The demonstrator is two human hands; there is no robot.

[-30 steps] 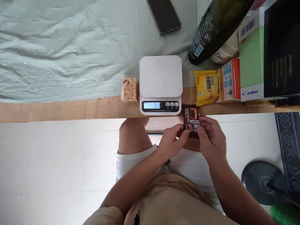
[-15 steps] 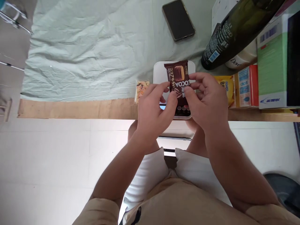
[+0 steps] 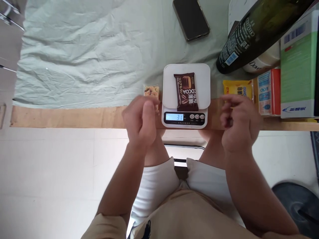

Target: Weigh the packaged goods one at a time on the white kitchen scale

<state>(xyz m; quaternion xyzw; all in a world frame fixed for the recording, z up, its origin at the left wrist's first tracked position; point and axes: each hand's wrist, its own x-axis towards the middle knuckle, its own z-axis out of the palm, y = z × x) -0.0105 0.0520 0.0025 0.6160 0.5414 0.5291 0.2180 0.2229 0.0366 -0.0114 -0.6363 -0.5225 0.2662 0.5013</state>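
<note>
On the white digital scale [image 3: 166, 86], a brown cocoa biscuit packet [image 3: 186, 91] lies flat and untouched. The scale's lit display [image 3: 174, 117] shows the digits 3 and 1. My left hand [image 3: 141, 121] hovers left of the scale with its fingers curled together and nothing visible in it. Partly behind that hand sits a small clear-wrapped snack packet [image 3: 151, 90]. My right hand [image 3: 239, 122] is right of the scale, its fingers loosely bent and apart, holding nothing. It covers part of a yellow packet [image 3: 236, 87]. Both hands are slightly blurred.
A black phone [image 3: 191, 20] lies on the green cloth [image 3: 94, 56]. To the right stand a dark green bottle [image 3: 246, 39], a white Dove bottle [image 3: 261, 61], a red-and-white box [image 3: 269, 93] and a green-and-white box [image 3: 297, 69]. The wooden table edge [image 3: 69, 116] runs along the front.
Both hands have let go of the cocoa biscuit packet and moved apart, left and right. The packet now rests on the scale, whose display is uncovered.
</note>
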